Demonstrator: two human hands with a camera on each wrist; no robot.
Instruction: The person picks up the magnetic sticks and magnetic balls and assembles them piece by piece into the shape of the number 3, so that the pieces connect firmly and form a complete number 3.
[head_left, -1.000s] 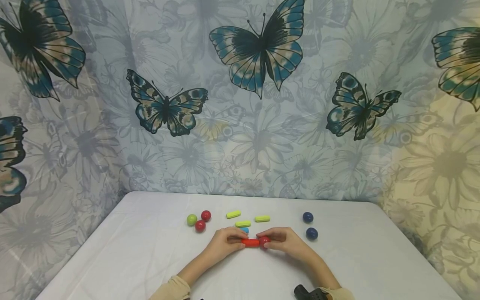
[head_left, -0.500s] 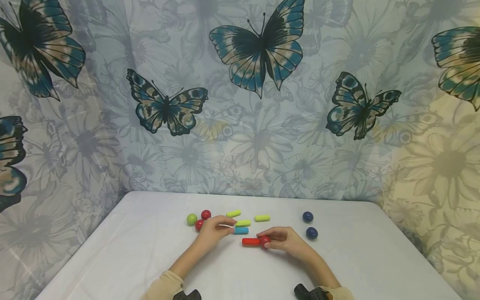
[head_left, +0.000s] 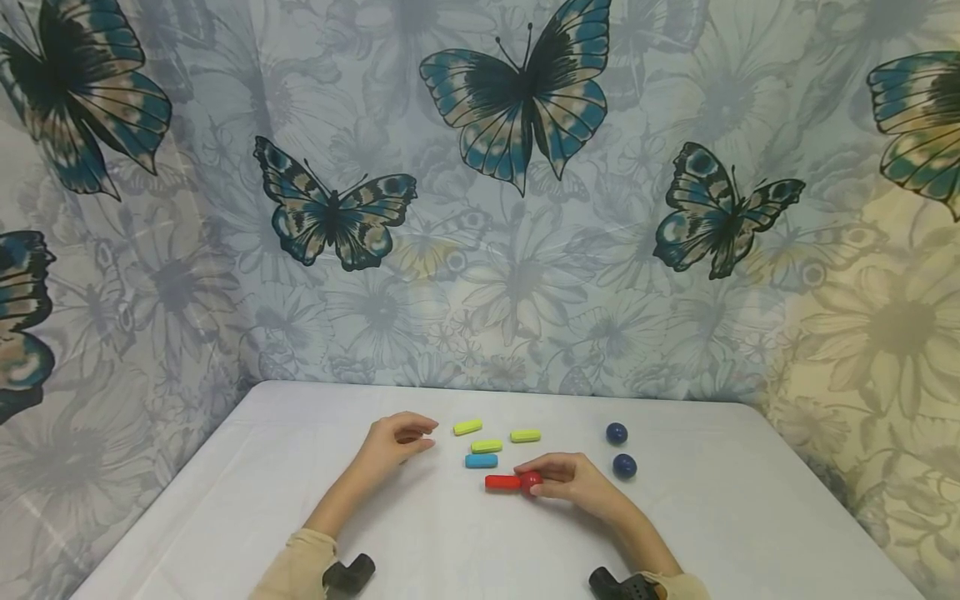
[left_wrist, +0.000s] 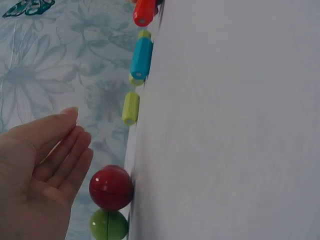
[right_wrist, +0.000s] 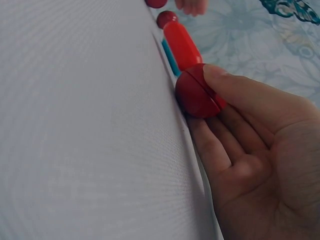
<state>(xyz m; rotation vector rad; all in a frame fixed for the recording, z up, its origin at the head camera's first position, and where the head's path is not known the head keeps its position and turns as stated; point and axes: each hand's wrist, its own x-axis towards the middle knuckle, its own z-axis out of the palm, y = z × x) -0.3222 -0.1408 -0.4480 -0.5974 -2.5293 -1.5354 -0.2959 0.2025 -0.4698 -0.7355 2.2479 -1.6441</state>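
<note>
My right hand [head_left: 581, 487] pinches a red ball [right_wrist: 197, 92] between thumb and fingers. The ball meets the right end of a red rod [head_left: 502, 483] lying on the table. Up at the back left, my left hand [head_left: 390, 442] holds nothing, its fingers loosely extended. In the left wrist view, a red ball [left_wrist: 111, 187] and a green ball [left_wrist: 109, 225] sit just beyond its fingers, apart from them. From the head, that hand hides these balls. A blue rod [head_left: 481, 461] lies behind the red one.
Several yellow-green rods lie behind the blue one, among them a right-hand rod [head_left: 526, 436]. Two dark blue balls stand at the right, the nearer ball [head_left: 624, 466] close to my right hand. A butterfly-print cloth [head_left: 525, 333] hangs behind the white table [head_left: 247, 500].
My left hand has let go of the red rod and moved left and back, past the blue rod, to the red and green balls. My right hand stays on its red ball.
</note>
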